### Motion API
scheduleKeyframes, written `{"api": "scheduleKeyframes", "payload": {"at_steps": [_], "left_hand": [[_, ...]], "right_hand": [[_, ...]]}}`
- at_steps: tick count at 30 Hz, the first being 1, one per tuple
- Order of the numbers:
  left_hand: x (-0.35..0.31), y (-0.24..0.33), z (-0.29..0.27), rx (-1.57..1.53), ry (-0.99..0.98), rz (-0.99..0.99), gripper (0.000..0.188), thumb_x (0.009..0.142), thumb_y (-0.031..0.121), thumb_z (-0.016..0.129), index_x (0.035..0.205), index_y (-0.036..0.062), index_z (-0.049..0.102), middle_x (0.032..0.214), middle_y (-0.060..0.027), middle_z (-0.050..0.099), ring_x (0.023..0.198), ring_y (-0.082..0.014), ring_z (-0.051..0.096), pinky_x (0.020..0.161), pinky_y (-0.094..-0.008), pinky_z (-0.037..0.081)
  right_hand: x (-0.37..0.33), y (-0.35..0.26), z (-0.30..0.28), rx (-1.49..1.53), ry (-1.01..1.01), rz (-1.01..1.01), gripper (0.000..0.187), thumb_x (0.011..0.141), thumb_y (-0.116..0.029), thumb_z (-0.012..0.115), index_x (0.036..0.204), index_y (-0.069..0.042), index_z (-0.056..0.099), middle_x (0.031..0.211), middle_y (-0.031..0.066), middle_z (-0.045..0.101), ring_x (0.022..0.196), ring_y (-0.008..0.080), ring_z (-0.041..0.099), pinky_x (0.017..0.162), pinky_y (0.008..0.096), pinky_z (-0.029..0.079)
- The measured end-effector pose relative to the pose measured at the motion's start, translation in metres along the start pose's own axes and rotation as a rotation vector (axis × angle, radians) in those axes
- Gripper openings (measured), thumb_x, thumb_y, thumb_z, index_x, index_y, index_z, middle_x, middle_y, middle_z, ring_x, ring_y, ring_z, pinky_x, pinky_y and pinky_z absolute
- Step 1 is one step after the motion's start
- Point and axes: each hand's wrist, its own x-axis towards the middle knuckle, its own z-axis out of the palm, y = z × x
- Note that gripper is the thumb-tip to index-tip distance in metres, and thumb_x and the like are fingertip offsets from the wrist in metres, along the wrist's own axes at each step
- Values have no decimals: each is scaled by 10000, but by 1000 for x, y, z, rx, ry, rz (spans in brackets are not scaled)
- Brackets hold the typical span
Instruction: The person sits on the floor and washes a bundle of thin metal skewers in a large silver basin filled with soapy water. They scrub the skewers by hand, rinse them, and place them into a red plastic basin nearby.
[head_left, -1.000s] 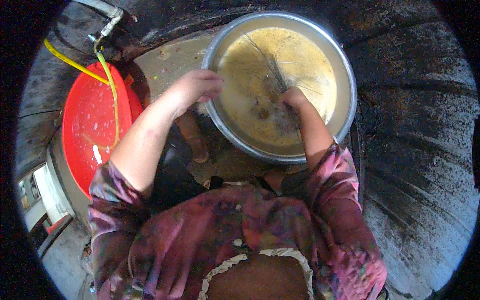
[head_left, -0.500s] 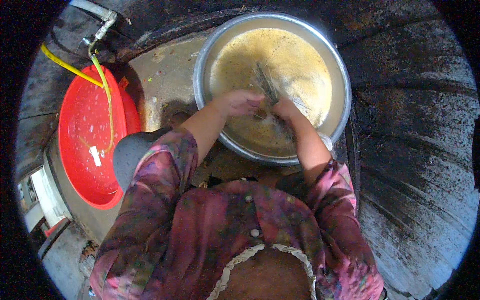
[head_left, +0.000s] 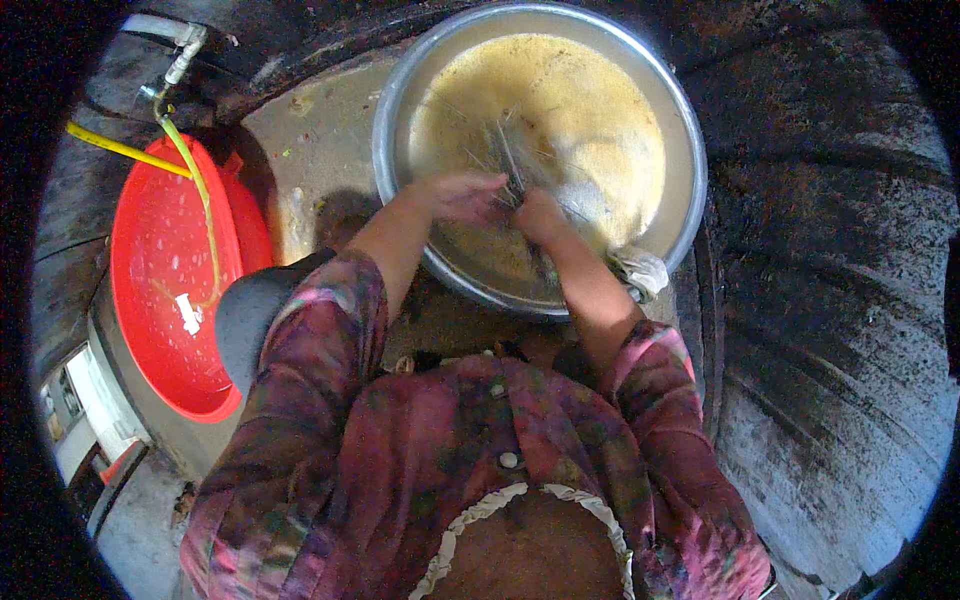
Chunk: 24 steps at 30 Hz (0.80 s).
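Observation:
A wide metal basin (head_left: 690,190) in front of me holds murky brownish water with pale foam (head_left: 560,75) on top. Over it, my right hand (head_left: 541,217) is closed round a bundle of thin stalks (head_left: 512,165), dark grey-green, whose fine ends fan out and blur above the water. My left hand (head_left: 470,197) lies close against the bundle's left side, fingers stretched out toward it. Whether its fingertips touch the stalks I cannot tell. The bundle's lower part is mostly hidden by my right hand and forearm.
A crumpled whitish cloth (head_left: 640,271) hangs at the basin's lower right rim. To the left stands a red plastic tub (head_left: 150,350) with water, and a yellow hose (head_left: 205,200) runs into it from a tap (head_left: 160,97). Dark stained walls (head_left: 830,200) close in the right.
Both hands and the bundle have shifted slightly left. The basin sits a little higher in view, and more of the whitish cloth shows. My right hand keeps its hold.

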Motion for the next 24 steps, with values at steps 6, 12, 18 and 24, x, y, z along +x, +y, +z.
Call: {"api": "scheduleKeyframes", "payload": {"at_steps": [6, 12, 18, 24], "left_hand": [[-2, -9, -18, 69, 110, 65, 441, 860, 376, 453, 1156, 49, 444, 1116, -152, 528, 1007, -259, 508, 853, -376, 395], [11, -18, -30, -195, -76, 12, 426, 855, 358, 470, 1127, 31, 464, 1125, -163, 519, 1019, -275, 497, 865, -373, 389], [23, -27, -27, -214, -89, 161, 396, 845, 341, 487, 1089, 29, 497, 1082, -128, 550, 985, -251, 516, 848, -368, 394], [45, -34, -42, -170, -14, 46, 329, 836, 311, 513, 1012, 33, 526, 948, -84, 590, 859, -214, 550, 767, -358, 427]], "right_hand": [[0, 10, -3, 90, -48, -95, 354, 621, -195, 656, 919, -17, 590, 791, 189, 609, 730, 264, 595, 655, 358, 455], [-1, 4, -1, 147, -91, -81, 311, 622, -139, 646, 904, -18, 594, 757, 135, 610, 689, 210, 579, 616, 349, 444], [-6, -3, -3, 413, -166, -111, 280, 611, -59, 636, 885, -12, 606, 769, 78, 618, 697, 170, 555, 632, 313, 431], [18, 16, 17, 470, -274, -97, 316, 618, -68, 653, 925, -16, 599, 827, 75, 620, 747, 166, 552, 690, 297, 428]]}}
